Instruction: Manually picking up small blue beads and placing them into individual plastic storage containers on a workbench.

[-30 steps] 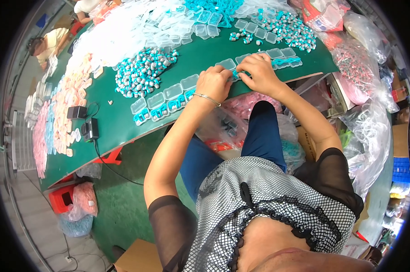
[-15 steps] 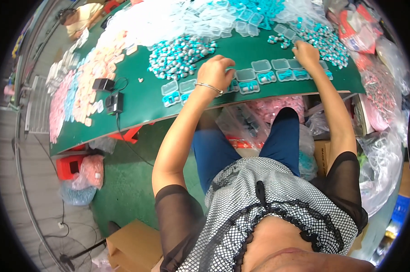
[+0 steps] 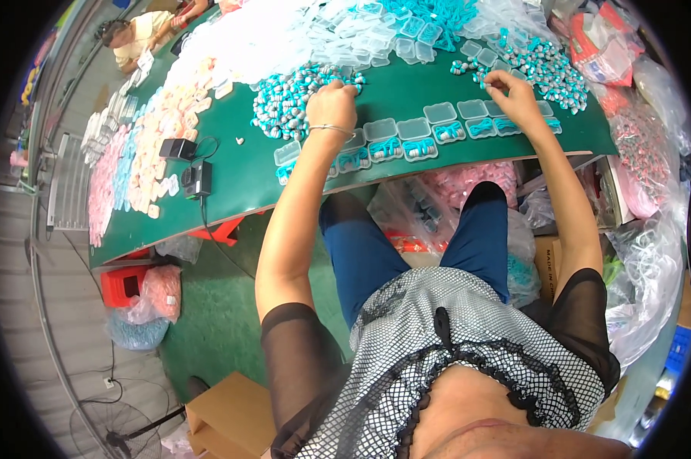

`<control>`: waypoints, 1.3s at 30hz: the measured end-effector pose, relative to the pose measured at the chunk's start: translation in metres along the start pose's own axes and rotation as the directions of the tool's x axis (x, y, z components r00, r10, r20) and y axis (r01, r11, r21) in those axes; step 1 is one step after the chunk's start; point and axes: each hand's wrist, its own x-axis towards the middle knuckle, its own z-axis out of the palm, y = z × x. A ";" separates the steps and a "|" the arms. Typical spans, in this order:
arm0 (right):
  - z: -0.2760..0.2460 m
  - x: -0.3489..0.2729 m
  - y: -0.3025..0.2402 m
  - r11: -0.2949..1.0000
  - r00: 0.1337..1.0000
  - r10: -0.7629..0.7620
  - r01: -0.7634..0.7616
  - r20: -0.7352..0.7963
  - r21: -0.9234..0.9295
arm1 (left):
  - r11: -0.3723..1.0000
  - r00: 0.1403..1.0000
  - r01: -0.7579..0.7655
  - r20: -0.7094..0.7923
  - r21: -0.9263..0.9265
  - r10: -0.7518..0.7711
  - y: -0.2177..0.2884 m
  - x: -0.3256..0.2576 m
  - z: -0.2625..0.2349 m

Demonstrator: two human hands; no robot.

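Note:
My left hand (image 3: 332, 107) is at the right side of a heap of small teal-and-grey earplugs (image 3: 280, 103), its fingers curled in and their tips mostly hidden. My right hand (image 3: 515, 98) bends thumb and forefinger together beside a small cluster of the same plugs (image 3: 479, 75); whatever they pinch is too small to make out. Between me and the heaps runs a row of clear hinged cases, lids raised. One case (image 3: 419, 148) holds plugs and teal cord; another case (image 3: 448, 131) stands beside it, filled alike. My left forearm covers part of the row.
Clear empty cases (image 3: 315, 34) are piled at the back, with teal cords (image 3: 445, 17) beside them. More plugs (image 3: 544, 69) lie at right. Peach pieces (image 3: 158, 138) and a black device (image 3: 197, 178) sit at left. Another person (image 3: 143, 34) sits far left.
My left hand has moved left and away from me, from above the cases to the heap of plugs. My right hand has shifted slightly, its thumb and forefinger now at the small cluster.

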 end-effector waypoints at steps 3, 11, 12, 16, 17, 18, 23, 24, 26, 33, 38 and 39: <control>-0.004 -0.009 -0.016 0.997 0.996 -0.075 0.075 0.039 0.020 | 0.983 0.998 -0.062 -0.005 0.174 0.064 0.003 0.022 0.014; -0.028 -0.032 -0.024 1.000 0.999 -0.010 0.010 0.034 0.001 | 0.896 0.962 -0.199 0.252 0.396 0.103 -0.001 0.052 0.032; -0.032 -0.034 -0.024 1.000 0.999 -0.017 0.017 0.030 0.011 | 0.898 0.952 -0.234 0.277 0.373 0.132 0.000 0.053 0.032; -0.031 -0.037 -0.022 0.995 0.999 -0.018 0.014 0.034 0.096 | 0.906 0.956 -0.275 0.188 0.321 0.224 -0.010 0.039 0.022; -0.033 -0.039 -0.022 0.993 0.999 -0.014 0.009 0.043 0.120 | 0.905 0.952 -0.290 0.190 0.311 0.240 -0.011 0.039 0.022; -0.035 -0.042 -0.022 0.994 0.999 -0.003 -0.001 0.035 0.112 | 0.901 0.947 -0.301 0.206 0.311 0.246 -0.010 0.039 0.018; -0.041 -0.060 -0.029 0.992 0.993 -0.035 0.020 0.115 0.128 | 0.990 0.969 -0.020 0.241 -0.141 0.053 0.017 0.038 0.012; -0.041 -0.062 -0.030 0.990 0.987 -0.089 0.074 0.134 0.117 | 0.990 0.969 -0.022 0.241 -0.142 0.056 0.028 0.035 0.011; -0.039 -0.065 -0.024 0.990 0.984 -0.127 0.118 0.124 0.076 | 0.774 0.977 0.085 0.204 -0.628 0.058 0.063 0.027 0.010; -0.024 -0.068 -0.019 0.934 0.951 -0.296 0.308 0.093 -0.180 | 0.732 0.991 -0.098 0.005 -0.674 0.137 0.165 0.009 0.019; -0.022 -0.067 -0.018 0.916 0.945 -0.304 0.325 0.122 -0.235 | 0.796 0.973 -0.223 -0.074 -0.562 0.221 0.182 0.006 0.037; -0.022 -0.067 -0.017 0.916 0.945 -0.304 0.325 0.122 -0.235 | 0.808 0.969 -0.235 -0.062 -0.540 0.240 0.184 0.006 0.038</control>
